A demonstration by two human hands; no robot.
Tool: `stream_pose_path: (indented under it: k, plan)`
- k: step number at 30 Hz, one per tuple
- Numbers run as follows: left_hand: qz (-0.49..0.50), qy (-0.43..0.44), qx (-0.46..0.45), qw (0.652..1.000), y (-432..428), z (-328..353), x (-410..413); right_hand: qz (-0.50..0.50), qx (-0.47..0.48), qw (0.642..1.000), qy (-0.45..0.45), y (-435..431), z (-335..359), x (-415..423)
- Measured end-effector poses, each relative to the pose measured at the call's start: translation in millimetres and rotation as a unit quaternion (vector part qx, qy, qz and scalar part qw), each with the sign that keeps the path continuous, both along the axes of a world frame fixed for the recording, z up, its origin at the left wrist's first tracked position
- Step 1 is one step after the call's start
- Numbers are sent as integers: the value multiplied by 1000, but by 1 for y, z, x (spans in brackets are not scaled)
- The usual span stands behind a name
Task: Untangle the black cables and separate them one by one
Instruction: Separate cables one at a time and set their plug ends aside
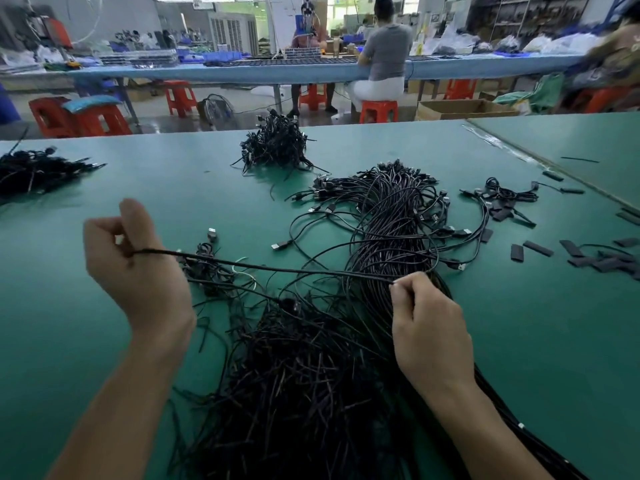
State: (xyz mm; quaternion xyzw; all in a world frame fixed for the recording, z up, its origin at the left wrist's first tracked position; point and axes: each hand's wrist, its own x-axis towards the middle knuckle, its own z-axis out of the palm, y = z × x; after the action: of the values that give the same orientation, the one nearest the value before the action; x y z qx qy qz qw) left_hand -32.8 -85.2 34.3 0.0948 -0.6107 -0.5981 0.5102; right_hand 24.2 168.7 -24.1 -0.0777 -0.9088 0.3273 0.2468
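Left hand [138, 271] and right hand [426, 323] each pinch one cable [277, 268], stretched over the tangle [311, 375] on a table [69, 323]; another pile [273, 143] lies beyond.

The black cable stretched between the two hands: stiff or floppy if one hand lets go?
Probably floppy: the cable looks straight only because the left hand and right hand pull it taut, while loose cables in the bundle curve and loop. It is thin, so likely light. It may snag, since it passes over the tangled pile.

Head view, downward over table [104, 188]
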Motion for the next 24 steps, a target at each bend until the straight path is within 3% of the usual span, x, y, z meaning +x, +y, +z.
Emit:
stream_pose_path:
  k: [3,6,9,11,13,18,21,24]
  plan:
    - [-54,44,-147,987,16,0,10,-13,88,995,-38,-6,2,3]
    - [-105,24,-325,940,38,-5,21,24,132,990,-35,-14,4,8]
    - [-112,-24,-447,887,60,-14,28,131,109,983,65,-15,15,13]
    - [-116,-47,-489,863,70,-19,32,242,101,956,134,-15,18,16]
    - [-113,-56,-513,849,75,-21,35,306,97,936,147,-17,16,18]
    - [-157,-59,-526,834,82,-20,41,314,60,941,113,-21,7,10]
    - [-186,-60,-498,845,77,-20,39,260,-118,947,147,-17,4,7]
    - [-226,-43,-399,888,68,-16,33,184,-326,910,176,-9,10,5]
